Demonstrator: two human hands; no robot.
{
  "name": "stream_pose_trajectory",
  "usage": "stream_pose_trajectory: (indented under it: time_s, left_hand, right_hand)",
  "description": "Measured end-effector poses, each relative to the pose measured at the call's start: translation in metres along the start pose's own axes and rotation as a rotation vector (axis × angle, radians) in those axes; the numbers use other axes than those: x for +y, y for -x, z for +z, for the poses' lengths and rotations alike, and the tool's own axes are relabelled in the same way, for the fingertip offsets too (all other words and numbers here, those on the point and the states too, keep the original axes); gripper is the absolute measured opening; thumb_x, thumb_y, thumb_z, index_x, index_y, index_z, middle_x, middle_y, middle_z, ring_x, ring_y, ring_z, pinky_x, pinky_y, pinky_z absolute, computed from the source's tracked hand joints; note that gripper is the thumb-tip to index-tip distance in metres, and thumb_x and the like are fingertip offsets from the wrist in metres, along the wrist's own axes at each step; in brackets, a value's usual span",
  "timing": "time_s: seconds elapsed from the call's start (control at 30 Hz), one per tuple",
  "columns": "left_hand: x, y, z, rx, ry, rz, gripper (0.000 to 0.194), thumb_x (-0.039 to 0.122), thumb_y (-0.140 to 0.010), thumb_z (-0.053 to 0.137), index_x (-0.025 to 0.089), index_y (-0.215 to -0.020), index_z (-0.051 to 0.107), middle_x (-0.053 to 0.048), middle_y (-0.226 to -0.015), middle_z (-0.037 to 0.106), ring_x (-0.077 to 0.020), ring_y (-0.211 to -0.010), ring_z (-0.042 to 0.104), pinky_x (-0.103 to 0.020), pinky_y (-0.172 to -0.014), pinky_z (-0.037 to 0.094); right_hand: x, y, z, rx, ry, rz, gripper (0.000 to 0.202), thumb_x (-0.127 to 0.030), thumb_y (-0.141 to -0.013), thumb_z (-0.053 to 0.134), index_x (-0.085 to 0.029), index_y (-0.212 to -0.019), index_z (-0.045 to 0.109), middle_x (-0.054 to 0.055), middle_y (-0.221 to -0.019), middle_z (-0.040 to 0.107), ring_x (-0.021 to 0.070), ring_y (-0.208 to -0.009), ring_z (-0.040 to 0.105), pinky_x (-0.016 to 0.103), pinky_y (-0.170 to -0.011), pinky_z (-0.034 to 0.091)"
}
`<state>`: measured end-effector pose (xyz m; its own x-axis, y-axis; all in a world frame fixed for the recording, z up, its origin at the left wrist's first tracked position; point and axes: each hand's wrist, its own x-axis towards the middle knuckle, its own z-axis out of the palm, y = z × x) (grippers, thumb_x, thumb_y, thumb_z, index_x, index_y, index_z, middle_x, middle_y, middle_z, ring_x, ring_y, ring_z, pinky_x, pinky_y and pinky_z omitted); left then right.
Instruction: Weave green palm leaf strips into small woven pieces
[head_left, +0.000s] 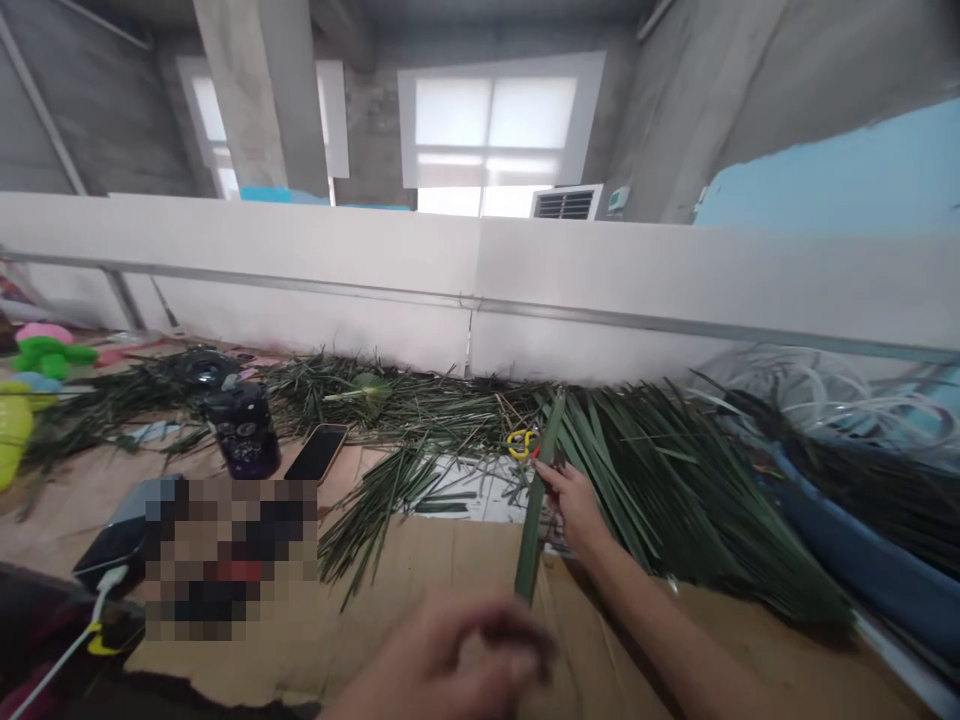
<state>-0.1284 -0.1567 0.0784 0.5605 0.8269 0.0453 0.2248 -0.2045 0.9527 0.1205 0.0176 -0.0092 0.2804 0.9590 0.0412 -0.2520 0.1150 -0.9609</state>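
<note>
My right hand (576, 498) pinches a long flat green leaf (531, 540), which stands out lengthwise over the cardboard (427, 570). Its upper end reaches the big pile of green leaves (637, 470) at the right. Near the bottom centre, my left hand (480, 650) is blurred, its fingers curled close to the leaf's lower end; whether it holds anything is unclear. Scissors with yellow and red handles (519, 445) lie just behind my right hand. A smaller bunch of cut strips (375, 510) rests left of the leaf.
A dark patterned cup (244, 430), a phone (317, 453) and a power bank with a cable (124, 530) lie at the left. Balloons (49, 355) are at the far left. A white partition (360, 250) runs behind, with coiled clear tubing (862, 400) at the right.
</note>
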Motion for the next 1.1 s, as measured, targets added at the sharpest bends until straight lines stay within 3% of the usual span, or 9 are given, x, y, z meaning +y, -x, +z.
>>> stream_pose_trajectory:
  time_s: [0.03,0.13,0.2,0.3,0.43,0.63,0.77,0.9,1.1]
  left_hand:
    - [0.002,-0.033,0.001,0.05,0.024,0.031,0.026,0.048,-0.094,0.061,0.03,-0.11,0.072,-0.003,-0.109,0.073,-0.0228,-0.104,0.066,-0.035,-0.089,0.054]
    - [-0.007,-0.13,-0.001,0.361,0.197,0.091,0.027,0.042,-0.089,0.064,0.02,-0.102,0.068,-0.008,-0.105,0.072,-0.0228,-0.1,0.065,-0.034,-0.09,0.049]
    - [-0.023,-0.177,-0.006,0.388,0.237,-0.075,0.029,0.042,-0.084,0.071,0.018,-0.099,0.064,-0.007,-0.097,0.07,-0.0204,-0.089,0.064,-0.031,-0.08,0.047]
    - [-0.052,-0.214,-0.012,0.318,0.279,-0.202,0.033,0.042,-0.081,0.073,0.017,-0.101,0.063,-0.002,-0.086,0.067,-0.0156,-0.074,0.061,-0.027,-0.067,0.042]
    - [-0.078,-0.225,-0.016,0.318,0.346,-0.153,0.03,0.031,-0.069,0.081,0.016,-0.09,0.065,0.001,-0.075,0.063,-0.0135,-0.069,0.057,-0.024,-0.062,0.039]
    - [-0.093,-0.224,-0.022,0.168,0.652,-0.177,0.041,0.035,-0.058,0.088,0.017,-0.089,0.07,-0.003,-0.087,0.069,-0.015,-0.076,0.061,-0.025,-0.067,0.042]
    - [-0.097,-0.224,-0.024,0.142,0.78,-0.231,0.051,0.041,-0.052,0.094,0.018,-0.091,0.069,-0.003,-0.085,0.068,-0.0137,-0.073,0.061,-0.025,-0.07,0.044]
    - [-0.102,-0.223,-0.024,0.164,0.731,-0.237,0.053,0.051,-0.057,0.092,0.018,-0.091,0.068,-0.001,-0.083,0.067,-0.0129,-0.072,0.058,-0.024,-0.066,0.041]
    - [-0.104,-0.225,-0.023,0.214,0.653,-0.166,0.042,0.041,-0.058,0.09,0.018,-0.087,0.068,-0.003,-0.083,0.068,-0.0154,-0.074,0.059,-0.027,-0.068,0.043]
  right_hand:
    - [-0.004,-0.001,0.002,-0.011,-0.009,-0.001,0.04,-0.043,-0.053,0.09,-0.019,-0.081,0.073,0.0,-0.068,0.072,0.0161,-0.056,0.058,0.024,-0.047,0.036]
    - [-0.014,-0.006,0.009,-0.057,-0.037,0.0,0.041,-0.043,-0.055,0.09,-0.019,-0.084,0.073,0.002,-0.076,0.076,0.0202,-0.065,0.065,0.027,-0.053,0.043]
    - [-0.018,-0.013,0.014,-0.076,-0.057,0.009,0.041,-0.042,-0.055,0.09,-0.019,-0.083,0.073,0.003,-0.075,0.075,0.0203,-0.065,0.065,0.027,-0.054,0.044]
    - [-0.016,-0.026,0.02,-0.084,-0.089,0.035,0.04,-0.04,-0.053,0.091,-0.019,-0.08,0.07,0.0,-0.069,0.072,0.0172,-0.058,0.061,0.026,-0.051,0.043]
    - [-0.005,-0.037,0.024,-0.103,-0.127,0.105,0.04,-0.039,-0.054,0.093,-0.02,-0.078,0.068,-0.002,-0.066,0.069,0.0122,-0.05,0.055,0.022,-0.044,0.039]
    - [0.003,-0.039,0.019,-0.189,-0.166,0.237,0.041,-0.048,-0.058,0.091,-0.02,-0.064,0.062,-0.006,-0.051,0.055,0.0051,-0.038,0.033,0.017,-0.035,0.022]
    - [0.001,-0.035,0.018,-0.194,-0.167,0.267,0.036,-0.04,-0.057,0.094,-0.021,-0.071,0.069,-0.004,-0.06,0.065,0.0072,-0.044,0.045,0.016,-0.037,0.029]
    - [0.0,-0.03,0.023,-0.187,-0.159,0.235,0.035,-0.036,-0.055,0.095,-0.019,-0.077,0.073,-0.001,-0.069,0.072,0.0109,-0.051,0.057,0.019,-0.041,0.04]
    - [0.0,-0.027,0.024,-0.138,-0.155,0.199,0.037,-0.031,-0.054,0.095,-0.02,-0.084,0.076,0.001,-0.082,0.079,0.0159,-0.067,0.069,0.023,-0.059,0.056]
